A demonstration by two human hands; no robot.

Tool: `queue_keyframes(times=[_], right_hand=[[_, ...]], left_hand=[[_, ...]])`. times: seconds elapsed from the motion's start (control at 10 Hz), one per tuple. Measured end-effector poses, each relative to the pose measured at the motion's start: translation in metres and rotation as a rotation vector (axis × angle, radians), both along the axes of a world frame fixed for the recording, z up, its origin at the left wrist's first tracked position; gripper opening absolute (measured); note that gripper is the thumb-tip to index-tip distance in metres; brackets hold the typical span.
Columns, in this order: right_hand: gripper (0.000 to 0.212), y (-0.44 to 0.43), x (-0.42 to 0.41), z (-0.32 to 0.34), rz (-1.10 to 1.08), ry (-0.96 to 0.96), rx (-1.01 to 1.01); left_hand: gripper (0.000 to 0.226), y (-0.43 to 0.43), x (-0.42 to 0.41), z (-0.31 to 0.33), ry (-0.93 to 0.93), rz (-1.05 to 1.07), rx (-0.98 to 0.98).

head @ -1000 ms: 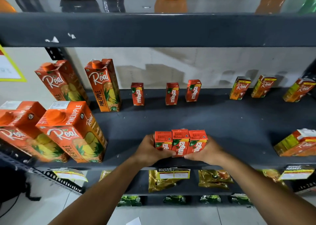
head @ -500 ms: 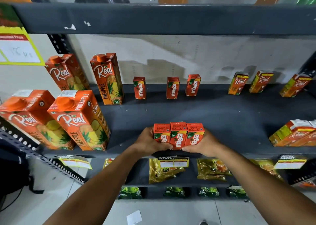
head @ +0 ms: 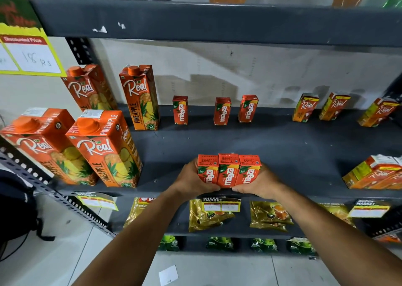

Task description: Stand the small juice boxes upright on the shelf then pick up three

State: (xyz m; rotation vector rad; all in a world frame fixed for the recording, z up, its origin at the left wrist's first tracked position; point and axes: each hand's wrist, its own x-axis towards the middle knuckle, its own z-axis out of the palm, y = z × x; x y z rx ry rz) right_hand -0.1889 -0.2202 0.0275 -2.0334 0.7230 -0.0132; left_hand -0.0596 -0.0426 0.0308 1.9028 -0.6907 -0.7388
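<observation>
As before, hands (head: pixel 191 182) (head: pixel 258 183) around three juice boxes (head: pixel 228 172)

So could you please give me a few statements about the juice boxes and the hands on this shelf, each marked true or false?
1. Three Maaza boxes are pressed side by side between the left hand and the right hand. True.
2. Three more small Maaza boxes lie flat at the back of the shelf. False: they stand upright, spaced apart.
3. The held boxes are near the shelf's front edge. True.
4. The tall Real cartons stand to the right of the hands. False: they are to the left.
5. The pouches lie on the same shelf as the held boxes. False: they are on the shelf below.
</observation>
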Motion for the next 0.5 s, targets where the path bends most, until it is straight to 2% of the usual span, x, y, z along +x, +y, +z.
queue_keyframes(times=[0.2, 0.3, 0.4, 0.5], right_hand=[[0.056, 0.002, -0.001, 0.004, 0.027, -0.009, -0.008], [0.076, 0.002, 0.0, 0.008, 0.059, -0.037, 0.02], [0.127, 0.005, -0.022, 0.016, 0.093, -0.172, 0.088], [0.126, 0.006, -0.044, 0.013, -0.003, -0.337, 0.077]], left_hand=[[0.068, -0.002, 0.002, -0.003, 0.025, -0.001, -0.033], [0.085, 0.001, 0.003, -0.004, 0.035, -0.042, -0.097], [0.11, 0.011, -0.006, -0.003, 0.083, -0.032, -0.251], [0.105, 0.018, -0.013, -0.002, 0.081, 0.085, -0.326]])
